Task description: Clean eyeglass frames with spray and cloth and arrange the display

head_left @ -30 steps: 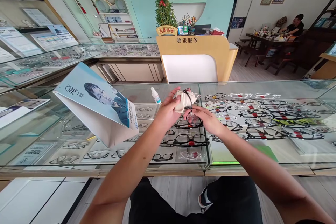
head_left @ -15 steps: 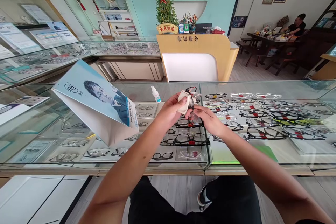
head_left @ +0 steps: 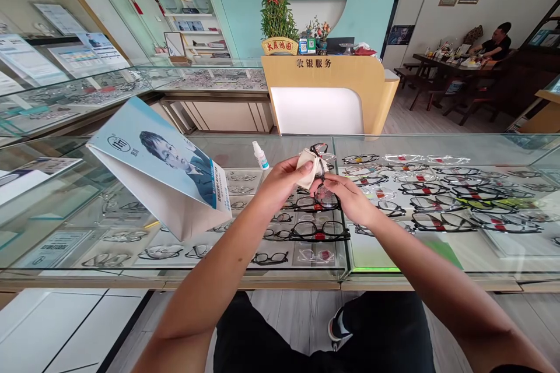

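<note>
Above the glass counter, my left hand [head_left: 285, 179] is closed around a cream cleaning cloth [head_left: 307, 164], its thumb pressing the cloth against a pair of dark-framed eyeglasses [head_left: 322, 175]. My right hand [head_left: 347, 193] pinches the same eyeglasses from the other side. The lens under the cloth is mostly hidden. Just left of the hands, a small white spray bottle [head_left: 261, 156] with a blue label stands on the counter. Below the hands lies a black pair of glasses [head_left: 320, 231] with a red tag.
The glass display counter [head_left: 280, 277] runs across in front of me. Rows of glasses [head_left: 437, 189] lie on the right. A tent-shaped advertising card [head_left: 164, 157] stands at left. Beyond are a wooden cashier desk [head_left: 376, 93] and a seated person [head_left: 499, 44] at a table.
Both hands stay in nearly the same place with the cloth and eyeglasses. The cloth has shifted slightly in the left hand's fingers. The view has tilted very slightly.
</note>
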